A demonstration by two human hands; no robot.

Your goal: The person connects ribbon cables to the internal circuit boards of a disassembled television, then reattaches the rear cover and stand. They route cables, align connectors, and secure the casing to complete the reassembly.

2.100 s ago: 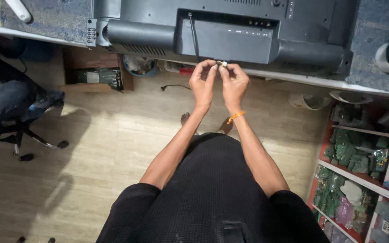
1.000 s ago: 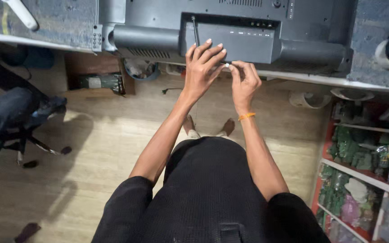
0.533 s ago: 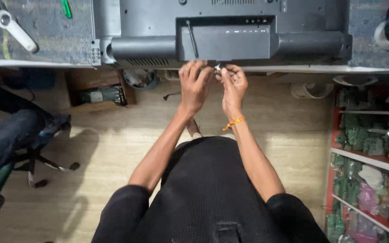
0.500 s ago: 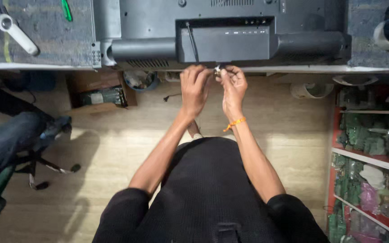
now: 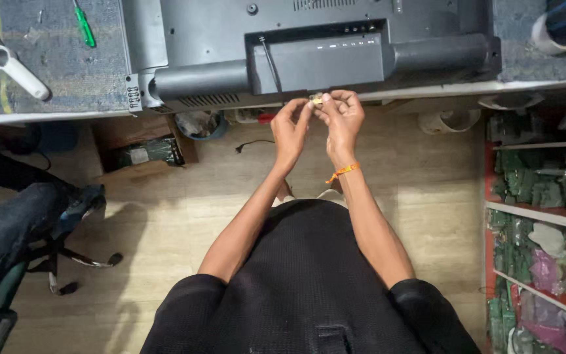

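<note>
A grey, carpet-topped workbench [image 5: 54,78] spans the top of the view. A dark flat-screen television [image 5: 309,46] lies on it back-up, from 11 to 1 o'clock. At 10 o'clock lie a green-handled screwdriver [image 5: 84,26] and a white tool handle [image 5: 16,69]. At 2 o'clock sits a white tape roll [image 5: 548,39].

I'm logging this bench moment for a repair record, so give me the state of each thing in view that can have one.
Left hand: raised at the bench edge, fingertips pinching a small pale part.
Right hand: fingertips on the same part.
Small pale part: held between both hands, clear of the bench.
Flat-screen set: lying face down, dark back panel up.
Green screwdriver: lying flat on the grey mat, untouched.
White-handled tool: lying flat, untouched.
</note>
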